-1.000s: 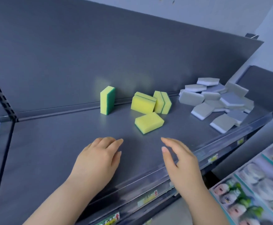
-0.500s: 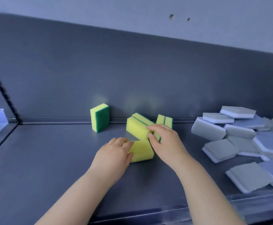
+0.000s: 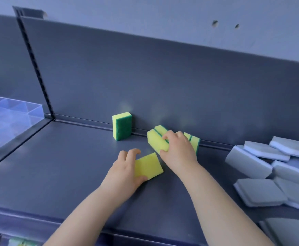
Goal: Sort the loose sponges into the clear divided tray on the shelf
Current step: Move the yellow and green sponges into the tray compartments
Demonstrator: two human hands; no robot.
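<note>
Left hand (image 3: 125, 167) pinches the flat sponge (image 3: 149, 166) between fingers and thumb, right hand (image 3: 178, 150) grips the leaning pair (image 3: 155, 141) with curled fingers — squeezed unevenly, one may slip free — and the clear tray (image 3: 13, 114) sits well apart, left of the left fingers.

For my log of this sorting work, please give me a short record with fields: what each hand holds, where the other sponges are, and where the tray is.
left hand: grips the flat yellow sponge
right hand: grips the tilted yellow sponge near the back wall
upright sponge: stands alone, left of both hands, untouched
grey sponges: loose pile, far right
clear tray: far left, no sponge visible inside
</note>
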